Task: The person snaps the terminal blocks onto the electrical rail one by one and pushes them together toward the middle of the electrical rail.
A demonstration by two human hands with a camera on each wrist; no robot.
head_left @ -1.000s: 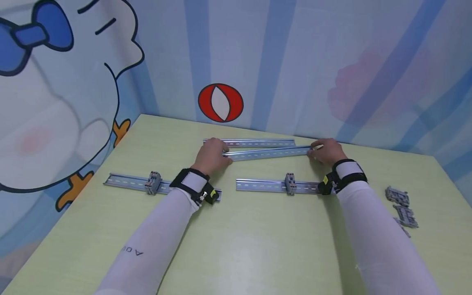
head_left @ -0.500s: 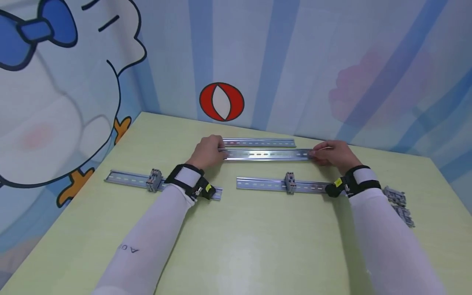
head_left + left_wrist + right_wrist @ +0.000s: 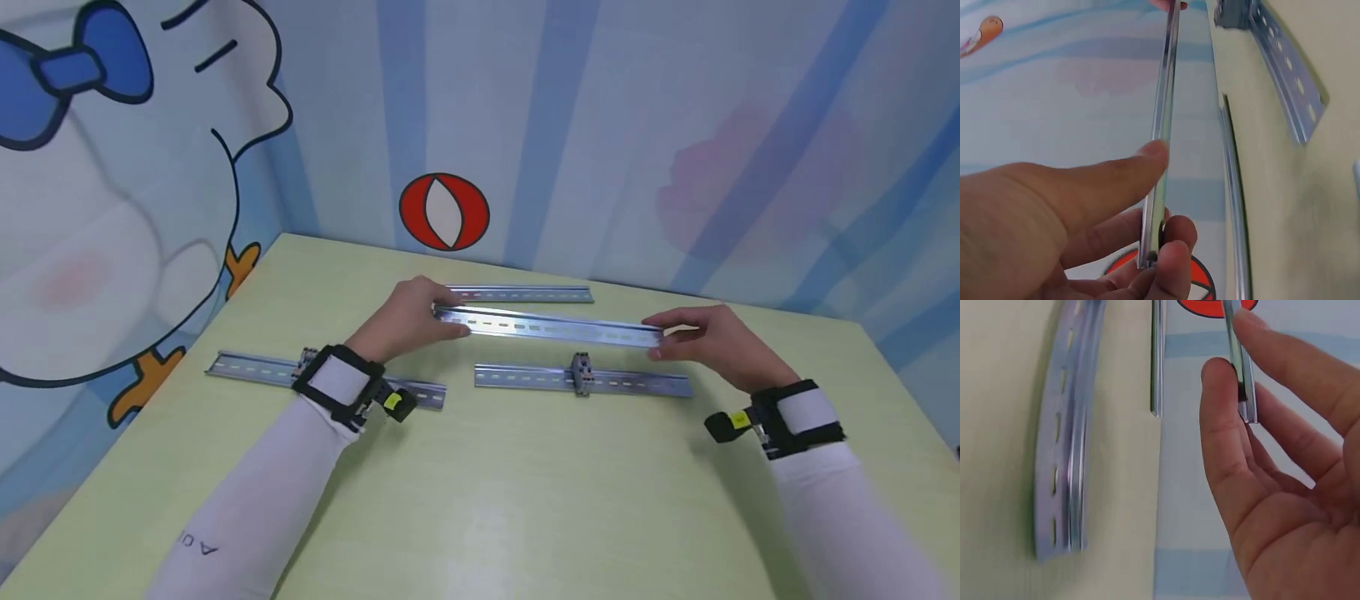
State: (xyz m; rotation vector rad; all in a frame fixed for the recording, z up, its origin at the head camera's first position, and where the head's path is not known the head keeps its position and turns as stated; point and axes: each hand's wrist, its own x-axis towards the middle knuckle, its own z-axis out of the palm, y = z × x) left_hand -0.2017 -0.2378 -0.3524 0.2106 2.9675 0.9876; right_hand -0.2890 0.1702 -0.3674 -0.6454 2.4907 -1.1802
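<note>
The left hand [image 3: 411, 321] and right hand [image 3: 716, 342] are pinching opposite ends of a slotted metal rail [image 3: 555, 326], fingers partly closing, and holding it above the worktop [image 3: 487, 500]. Its right end is swinging nearer the person (moments ago it was paralleling the rear rail [image 3: 525, 293]), apparently separating the two.

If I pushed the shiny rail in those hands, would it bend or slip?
The shiny rail probably feels stiff: it spans straight between the left hand and right hand. Its smooth shine suggests it could slip.
</note>
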